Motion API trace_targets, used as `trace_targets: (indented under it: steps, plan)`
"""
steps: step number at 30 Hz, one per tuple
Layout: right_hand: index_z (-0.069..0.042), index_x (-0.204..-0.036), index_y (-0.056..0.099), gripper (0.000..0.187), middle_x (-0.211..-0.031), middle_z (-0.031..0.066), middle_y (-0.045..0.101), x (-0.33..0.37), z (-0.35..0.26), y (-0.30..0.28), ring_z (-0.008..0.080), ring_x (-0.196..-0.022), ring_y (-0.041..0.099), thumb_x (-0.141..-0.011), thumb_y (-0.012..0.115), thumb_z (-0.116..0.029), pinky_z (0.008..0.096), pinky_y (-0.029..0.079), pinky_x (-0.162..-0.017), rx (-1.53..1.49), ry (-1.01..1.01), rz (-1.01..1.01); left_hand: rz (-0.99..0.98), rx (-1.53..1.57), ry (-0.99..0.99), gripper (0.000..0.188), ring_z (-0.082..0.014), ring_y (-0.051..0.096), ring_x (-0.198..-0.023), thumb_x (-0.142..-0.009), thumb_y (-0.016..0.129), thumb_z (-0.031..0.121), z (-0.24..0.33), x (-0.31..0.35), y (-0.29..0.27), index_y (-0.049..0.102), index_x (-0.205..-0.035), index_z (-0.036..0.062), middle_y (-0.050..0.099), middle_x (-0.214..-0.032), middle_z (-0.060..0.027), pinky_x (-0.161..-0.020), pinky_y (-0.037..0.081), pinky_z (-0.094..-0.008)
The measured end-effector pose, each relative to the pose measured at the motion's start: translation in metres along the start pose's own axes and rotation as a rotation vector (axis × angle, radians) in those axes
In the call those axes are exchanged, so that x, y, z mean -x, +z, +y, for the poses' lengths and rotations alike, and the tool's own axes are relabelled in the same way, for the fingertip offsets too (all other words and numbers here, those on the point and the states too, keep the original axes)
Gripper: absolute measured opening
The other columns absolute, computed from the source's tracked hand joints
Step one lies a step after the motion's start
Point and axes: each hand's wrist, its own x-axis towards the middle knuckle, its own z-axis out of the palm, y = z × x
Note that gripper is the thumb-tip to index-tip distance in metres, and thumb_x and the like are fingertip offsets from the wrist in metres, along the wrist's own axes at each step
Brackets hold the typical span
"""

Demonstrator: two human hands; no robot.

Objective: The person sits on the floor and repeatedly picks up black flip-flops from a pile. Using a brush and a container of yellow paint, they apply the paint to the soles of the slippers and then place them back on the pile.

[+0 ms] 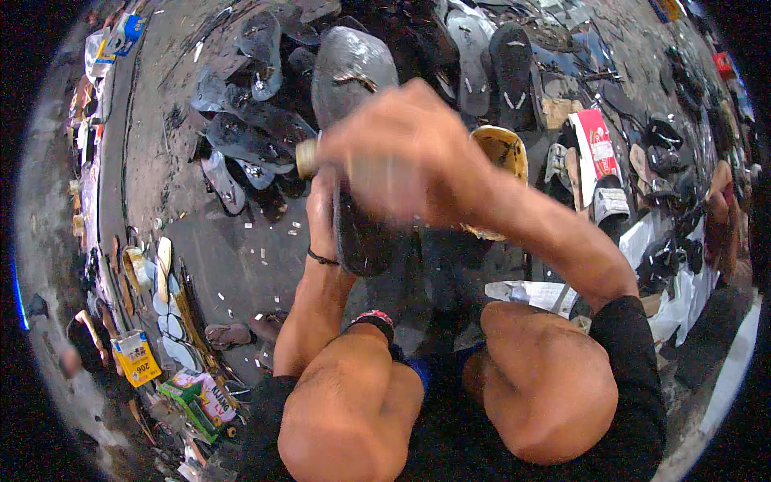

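Observation:
A long dark shoe sole (353, 68) with a wet-looking shine stands lengthwise in front of me. My left hand (321, 205) grips it from the left and below, its fingers mostly hidden behind the sole. Across the middle of the sole lies my right hand (393, 149), blurred by motion, with its fingers curled closed. A pale, blunt end of some object (307, 158) sticks out on the left side of that fist; the rest of it is covered. Just right of the right wrist is a yellow-rimmed tub (514, 149) with brown residue inside.
Several dark soles (241, 136) lie in a pile at the far left, with a pair of sandals (474, 60) at the back. Sandals and a red-and-white box (594, 145) are on the right. A yellow box (136, 357) and scraps line the left. Another person's arm (723, 217) shows far right.

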Motion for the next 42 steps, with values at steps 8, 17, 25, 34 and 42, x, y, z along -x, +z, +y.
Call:
trace_targets:
  steps: [8, 17, 25, 34, 42]
  plan:
    - [-0.013, -0.103, 0.073, 0.025, -0.094, 0.0042, 0.071, 0.021, -0.037, 0.009, 0.0171, -0.084, 0.068, -0.078, 0.076, -0.012, 0.0354, 0.05, -0.072, -0.256, 0.128, -0.196, 0.084, -0.025, 0.041, 0.041, -0.0215, 0.069, -0.091, -0.101, 0.046, 0.034, 0.022, -0.006, 0.012, 0.063, -0.12, 0.0018, 0.072, -0.106, -0.011, -0.081, 0.057, -0.0362]
    - [-0.006, -0.105, 0.072, 0.019, -0.098, 0.0109, 0.073, 0.088, -0.034, -0.001, 0.029, -0.096, 0.069, -0.089, 0.074, -0.017, 0.0387, 0.051, -0.086, -0.197, 0.904, -0.118, 0.147, 0.271, 0.073, 0.032, -0.024, 0.067, -0.108, -0.103, 0.049, 0.014, 0.045, 0.017, -0.113, 0.051, -0.134, 0.006, 0.065, -0.124, -0.0087, -0.094, 0.055, -0.0384]
    - [0.0, -0.109, 0.068, 0.026, -0.103, 0.0111, 0.07, 0.117, -0.031, 0.008, 0.022, -0.098, 0.065, -0.094, 0.07, -0.022, 0.0369, 0.05, -0.088, -0.034, 1.01, -0.141, 0.334, 0.411, 0.249, 0.027, -0.0222, 0.067, -0.09, -0.103, 0.056, 0.025, 0.071, -0.076, -0.255, 0.064, -0.113, 0.0011, 0.07, -0.108, -0.0111, -0.083, 0.054, -0.035]
    - [0.004, -0.123, 0.065, 0.037, -0.122, 0.0184, 0.068, 0.172, 0.007, -0.023, 0.0277, -0.115, 0.064, -0.1, 0.061, -0.025, 0.0383, 0.048, -0.098, 0.346, 0.972, -0.032, 0.629, -0.36, 0.439, 0.037, -0.0215, 0.067, -0.11, -0.097, 0.067, 0.022, 0.012, 0.03, -0.27, 0.063, -0.128, 0.0029, 0.068, -0.123, -0.011, -0.092, 0.053, -0.0324]
    - [0.0, -0.112, 0.068, 0.032, -0.109, 0.0215, 0.068, 0.19, 0.027, -0.017, 0.0358, -0.099, 0.066, -0.094, 0.068, -0.026, 0.0418, 0.05, -0.088, 0.457, 0.87, 0.012, 1.457, -1.299, 0.175, 0.07, -0.0349, 0.054, -0.127, -0.08, 0.079, 0.035, 0.023, 0.155, -0.441, 0.052, -0.136, 0.0033, 0.055, -0.137, -0.0218, -0.104, 0.046, -0.0465]
